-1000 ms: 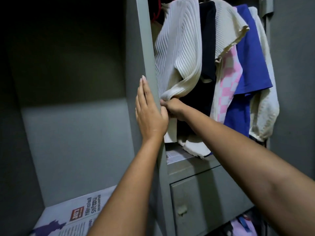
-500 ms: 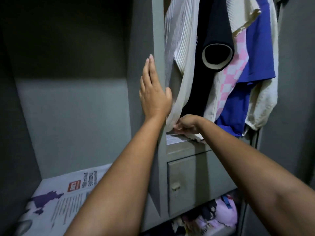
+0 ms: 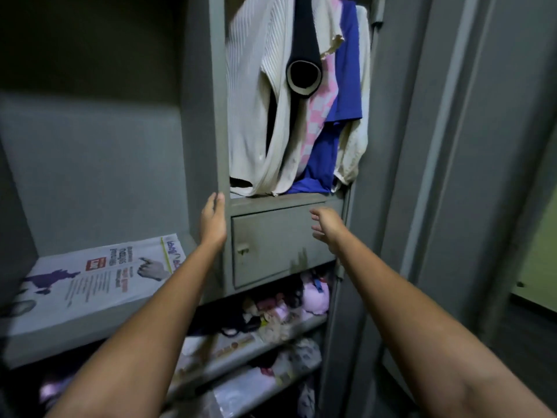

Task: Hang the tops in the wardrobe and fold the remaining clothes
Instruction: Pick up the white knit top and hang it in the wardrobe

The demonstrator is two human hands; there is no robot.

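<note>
**A:** Cream ribbed knit is hanging nearest the divider, and I'm reading it as soft and light, stretchy enough to sag out of shape. Beside it are hanging a dark top with a pale-edged cuff, a pink-and-white checked piece, a blue tee and another cream garment at the far right, all crowding the upper right compartment of the grey wardrobe.

**B:** Where would you be taking hold?

**A:** I'm judging the shoulders or collar, near the hanger, to be safest; pulling at a hem would be stretching the knit. The hems are bunching on the ledge above the drawer, so nothing is hanging quite free.

**B:** And each grip?

**A:** My left hand is resting with straight fingers against the divider's edge, holding nothing. My right hand is hovering in front of the drawer, fingers loosely spread, also holding nothing and clear of the clothes.

**B:** Any writing?

**A:** A newspaper is lining the left shelf, showing a red logo box, a purple map shape and a pointing hand; the print is not in Latin letters and I'm not managing to read it. Below the drawer, small soft items are lying jumbled on the lower shelves, too blurred to name.
</note>
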